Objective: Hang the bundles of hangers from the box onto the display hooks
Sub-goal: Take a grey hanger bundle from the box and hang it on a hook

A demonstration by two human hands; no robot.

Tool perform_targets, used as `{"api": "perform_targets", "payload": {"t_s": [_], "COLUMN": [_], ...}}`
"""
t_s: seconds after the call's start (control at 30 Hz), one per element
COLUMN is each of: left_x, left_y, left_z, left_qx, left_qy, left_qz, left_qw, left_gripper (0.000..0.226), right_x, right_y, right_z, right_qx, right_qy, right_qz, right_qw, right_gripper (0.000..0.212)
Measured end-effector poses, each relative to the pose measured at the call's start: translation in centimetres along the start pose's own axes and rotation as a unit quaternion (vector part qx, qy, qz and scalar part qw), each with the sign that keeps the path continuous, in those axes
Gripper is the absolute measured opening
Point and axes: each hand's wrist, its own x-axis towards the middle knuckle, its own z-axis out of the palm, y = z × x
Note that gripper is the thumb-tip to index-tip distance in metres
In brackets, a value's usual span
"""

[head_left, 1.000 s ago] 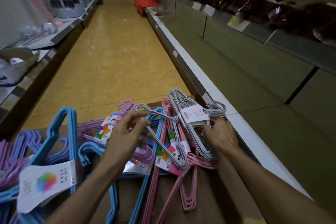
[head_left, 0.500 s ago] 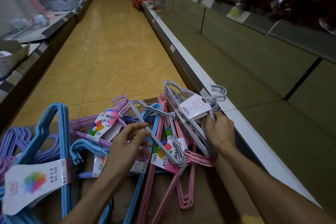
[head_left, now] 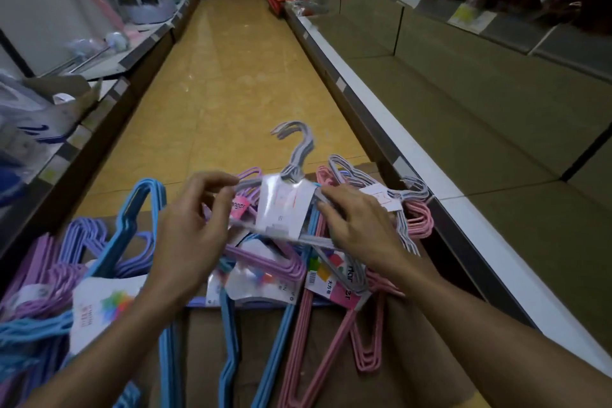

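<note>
Lifted grey bundle (head_left: 287, 205) between hands (grip blurred, probably).

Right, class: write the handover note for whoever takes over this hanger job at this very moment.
Left hand: pinches the left end of the grey hanger bundle.
Right hand: grips the same bundle's right end.
The bundle is lifted above the box, hooks pointing away, white label facing the camera.
In the box: blue bundles, purple bundles, pink bundles and another grey bundle.
Done: one bundle picked up.
Left: hang it, then the rest. No display hooks are in view.
</note>
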Motion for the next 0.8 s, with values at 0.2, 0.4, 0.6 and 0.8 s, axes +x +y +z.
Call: {"api": "perform_targets", "payload": {"t_s": [0.2,0.4,0.6,0.8], "left_x": [1.8,0.6,-0.8,-2.6], "left_y": [-3.3,-4.4,-4.8,-6.8], "left_z": [-2.7,-3.4,-1.5,0.1], "left_qx": [0.136,0.059,-0.020,-0.111], "left_qy": [-0.175,-0.254,-0.232,-0.230], "left_qz": [-0.087,-0.140,-0.149,-0.239], "left_qw": [0.971,0.955,0.961,0.937], "left_gripper": [0.022,0.038,0.014,0.019], "right_x": [0.6,1.1,1.6,1.7], "right_y": [-2.2,-2.5,-2.0,1.1], "right_z": [1.3,1.4,1.4,-0.7], "right_qx": [-0.025,-0.020,-0.026,0.038], "right_qy": [-0.062,-0.086,-0.124,-0.040], "right_qz": [-0.099,-0.108,-0.076,0.091], "right_qw": [0.993,0.990,0.989,0.994], "right_gripper": [0.027,0.032,0.028,0.032]}}
